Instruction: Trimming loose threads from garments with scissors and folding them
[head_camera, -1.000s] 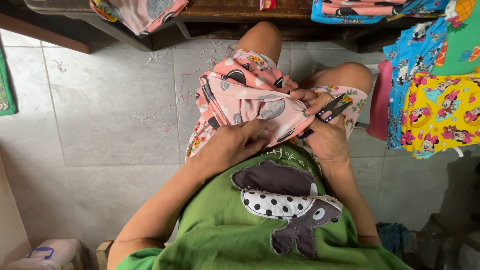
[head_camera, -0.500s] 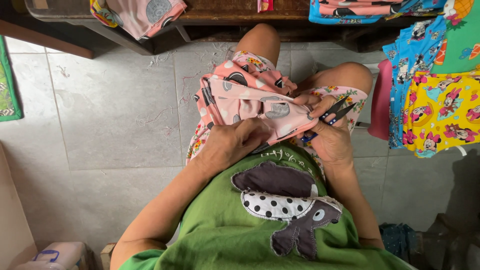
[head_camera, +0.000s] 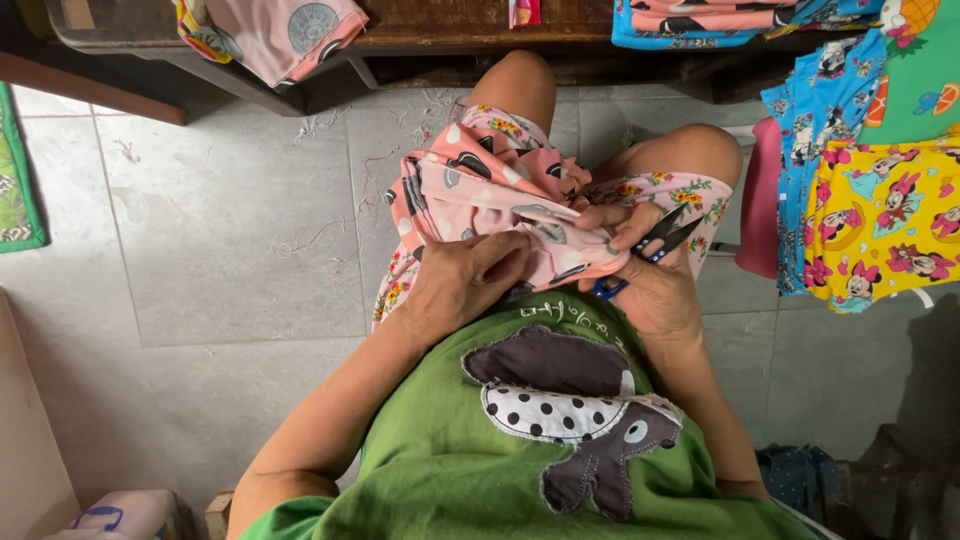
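You are sitting over a grey tiled floor (head_camera: 220, 230) with a bundle of pink patterned fabric (head_camera: 490, 195) gathered on your lap, between your knees and your green shirt (head_camera: 520, 470). Your left hand (head_camera: 465, 285) is lying at about 7 o'clock of the bundle, its fingers curled and pressing down into the cloth, gripping a fold against your lap. Your right hand (head_camera: 645, 270) is working at about 4 o'clock of the bundle; its fingers are closed around small thread snips (head_camera: 655, 245), whose dark blades are pointing toward 2 o'clock and whose blue end is showing under the palm. The fingertips of that hand are also touching the cloth's edge just beside the blades; whether they are pinching it, you cannot tell. At 12 o'clock a dark wooden bench (head_camera: 400, 45) is carrying another pink piece (head_camera: 290, 30) over its edge. At 3 o'clock blue and yellow cartoon-print garments (head_camera: 880, 220) are hanging, well apart from your hands. Loose threads are lying on the tiles near the bench.
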